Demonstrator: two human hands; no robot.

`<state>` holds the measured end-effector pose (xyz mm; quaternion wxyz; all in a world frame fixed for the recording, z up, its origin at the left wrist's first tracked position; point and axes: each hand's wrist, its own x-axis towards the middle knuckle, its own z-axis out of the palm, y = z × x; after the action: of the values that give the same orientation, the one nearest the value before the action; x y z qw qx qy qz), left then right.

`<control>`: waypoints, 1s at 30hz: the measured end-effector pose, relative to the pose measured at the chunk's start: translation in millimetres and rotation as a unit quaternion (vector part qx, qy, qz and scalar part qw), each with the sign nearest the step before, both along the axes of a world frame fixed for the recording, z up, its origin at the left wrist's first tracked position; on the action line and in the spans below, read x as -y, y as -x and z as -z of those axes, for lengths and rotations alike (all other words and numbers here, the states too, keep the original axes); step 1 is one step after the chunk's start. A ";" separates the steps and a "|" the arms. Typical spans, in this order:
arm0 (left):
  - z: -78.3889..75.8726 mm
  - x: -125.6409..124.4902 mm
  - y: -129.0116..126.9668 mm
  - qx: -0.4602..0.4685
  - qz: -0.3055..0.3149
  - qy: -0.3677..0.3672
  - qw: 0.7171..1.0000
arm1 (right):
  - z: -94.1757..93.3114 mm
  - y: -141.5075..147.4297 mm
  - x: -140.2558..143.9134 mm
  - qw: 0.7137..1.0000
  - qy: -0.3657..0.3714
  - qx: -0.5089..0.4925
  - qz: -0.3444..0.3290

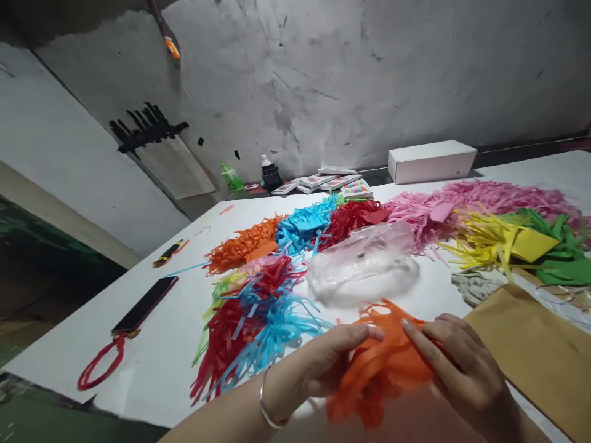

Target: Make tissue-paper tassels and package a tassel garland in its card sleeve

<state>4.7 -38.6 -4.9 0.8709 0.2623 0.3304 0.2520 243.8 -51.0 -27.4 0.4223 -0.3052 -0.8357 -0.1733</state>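
An orange fringed paper piece (381, 363) is held at the near edge of the table (175, 357), just above its white surface; it is pinched from both sides, the left hand (330, 363) closed on its left part with the thumb laid over the top, the right hand (462, 363) closed on its right part with fingers pressed flat, so that the loose strips hang down and towards the camera rather than tangling; a bangle (268, 406) is worn on the left wrist. Just left of the hands a mixed heap of red and blue strips (252, 320) is spread out, within easy reach; beyond the hands a crumpled clear plastic bag (362, 261) is lying, touching nothing held. Farther off, sorted piles are ranged in a row by colour: an orange pile (242, 245), a blue pile (307, 224), a red pile (353, 218), a pink pile (462, 203), then yellow strips (494, 243) and green strips (558, 249) at the right. A brown paper sheet (535, 351) is laid at the near right; a phone with a red cord (145, 304) is kept well apart at the left; a white box (431, 161) is set at the far edge.
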 end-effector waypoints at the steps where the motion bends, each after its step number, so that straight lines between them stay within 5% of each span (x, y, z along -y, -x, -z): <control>1: 3.4 2.6 -3.9 0.019 0.012 0.000 1.000 | -3.4 -1.7 -1.0 1.000 -0.008 0.012 0.002; 6: 11.1 13.5 -32.2 0.131 -0.048 -0.082 0.987 | -9.9 -10.8 -4.8 0.998 -0.027 0.051 0.010; 10: 13.0 16.9 -43.3 0.146 -0.006 -0.047 0.988 | -5.8 -21.1 -12.9 0.999 -0.017 0.043 0.025; 17: 4.2 -5.6 -10.9 -0.018 0.017 -0.099 0.995 | -22.3 -67.0 -7.2 0.992 -0.056 0.052 0.103; 21: -11.9 -10.5 33.3 -0.163 -0.012 -0.166 0.972 | -10.8 -51.6 17.1 0.991 -0.042 0.117 0.042; 25: -25.3 0.5 87.6 -0.409 0.023 -0.264 0.873 | 32.5 -0.4 36.2 0.990 0.035 0.133 -0.013; 30: -22.6 36.7 99.2 -0.541 0.024 -0.561 0.626 | 74.4 45.9 48.2 0.986 0.113 0.121 -0.023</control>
<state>-94.5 -75.2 17.8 0.2249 0.7972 0.5306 0.1800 198.0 -99.2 -101.8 0.2842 -0.3087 -0.9018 -0.1036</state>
